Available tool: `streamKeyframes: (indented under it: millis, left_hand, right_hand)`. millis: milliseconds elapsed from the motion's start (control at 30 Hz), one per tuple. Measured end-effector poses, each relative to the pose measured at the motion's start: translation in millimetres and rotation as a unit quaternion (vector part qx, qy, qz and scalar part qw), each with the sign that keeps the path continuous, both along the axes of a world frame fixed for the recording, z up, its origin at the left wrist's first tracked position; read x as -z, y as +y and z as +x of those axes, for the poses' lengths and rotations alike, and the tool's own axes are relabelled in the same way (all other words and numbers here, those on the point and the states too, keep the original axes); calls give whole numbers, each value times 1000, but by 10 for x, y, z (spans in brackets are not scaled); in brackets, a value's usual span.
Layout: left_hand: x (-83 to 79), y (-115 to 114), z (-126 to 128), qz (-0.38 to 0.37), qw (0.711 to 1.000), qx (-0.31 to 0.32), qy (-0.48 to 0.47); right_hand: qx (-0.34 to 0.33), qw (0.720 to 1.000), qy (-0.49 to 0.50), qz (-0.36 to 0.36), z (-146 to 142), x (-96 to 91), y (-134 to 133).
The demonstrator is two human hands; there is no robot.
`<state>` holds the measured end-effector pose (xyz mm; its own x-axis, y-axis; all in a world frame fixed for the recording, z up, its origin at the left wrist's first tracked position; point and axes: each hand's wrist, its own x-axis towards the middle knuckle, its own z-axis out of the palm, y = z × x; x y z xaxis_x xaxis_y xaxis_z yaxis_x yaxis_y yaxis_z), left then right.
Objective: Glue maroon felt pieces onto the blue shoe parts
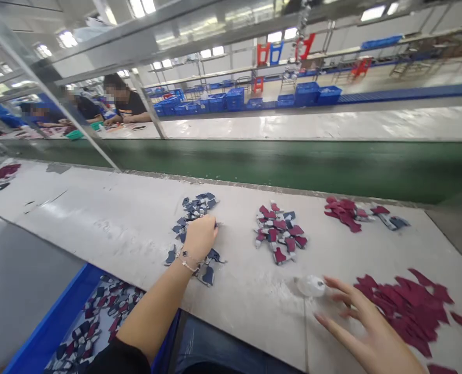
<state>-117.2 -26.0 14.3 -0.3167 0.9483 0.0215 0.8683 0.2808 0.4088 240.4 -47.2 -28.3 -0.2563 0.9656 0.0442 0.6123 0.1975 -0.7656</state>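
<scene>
My left hand [201, 236], with a bracelet at the wrist, is closed over a pile of small navy-and-grey cut pieces [197, 205]. A dark bit shows at its fingertips, but what it grips is mostly hidden. My right hand [361, 322] is slightly blurred and open, fingers spread, just beside a small rounded white object [312, 285]. Whether the fingers touch that object I cannot tell. Between and beyond the hands lies a pile of maroon-and-grey pieces [280, 231]. Flat maroon pieces [410, 306] are heaped to the right of my right hand.
A blue bin [65, 311] of mixed finished-looking pieces stands below the table's front edge at left. More maroon pieces [343, 212] lie at the far right. Behind the table [117, 223] run a green belt [254, 163] and metal posts. Co-workers [127, 101] sit at far left.
</scene>
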Motion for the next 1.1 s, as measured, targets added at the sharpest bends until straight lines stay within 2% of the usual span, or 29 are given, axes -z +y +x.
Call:
streamKeyframes:
  millis: [100,133,167,200,233,267,300,333,367,400,533,633,700,800,867,1000,1100]
  left_hand:
    - [-64,-143,109,21,994,51,-98]
    - [-58,-200,179,25,983,66,-168]
    - [-37,-260,266,25,958,73,-275]
    - [-3,-320,367,20,910,66,-410]
    - [39,-378,477,7,835,47,-549]
    - [85,-432,590,-12,744,20,-668]
    - [129,-478,699,-34,662,-6,-749]
    - [169,-515,799,-57,606,-22,-793]
    - [201,-542,885,-75,571,-33,-817]
    - [226,-559,954,-90,551,-38,-829]
    - [274,-535,1077,-130,515,-60,-845]
    - [295,-482,1080,-118,513,-76,-847]
    - [306,-467,1075,-105,531,-76,-837]
    - [306,-489,1076,-101,575,-76,-809]
    - [286,-522,1087,-107,600,-68,-790]
    - [219,-599,1110,-126,616,-8,-777]
    - [176,-659,1118,-143,638,51,-755]
  right_hand:
    - [-20,992,67,-100,-230,74,52]
    - [-29,990,84,-111,-293,67,81]
    - [-35,987,100,-121,-340,47,107]
    - [-43,984,118,-130,-368,16,126]
    - [-51,980,132,-142,-377,-23,134]
    - [-58,976,146,-154,-371,-70,131]
    - [-64,971,156,-168,-350,-122,115]
    - [-66,967,166,-183,-320,-175,89]
    - [-65,962,177,-199,-284,-229,56]
    - [-66,956,191,-214,-246,-278,20]
    - [-68,931,265,-241,-105,-402,-99]
    - [-45,919,305,-247,-38,-412,-127]
    - [-39,909,326,-258,-11,-397,-123]
    - [-62,899,355,-249,13,-372,-99]
    - [-79,903,357,-224,23,-370,-76]
    - [-104,925,325,-169,33,-437,-31]
    - [-121,930,305,-164,27,-531,-13]
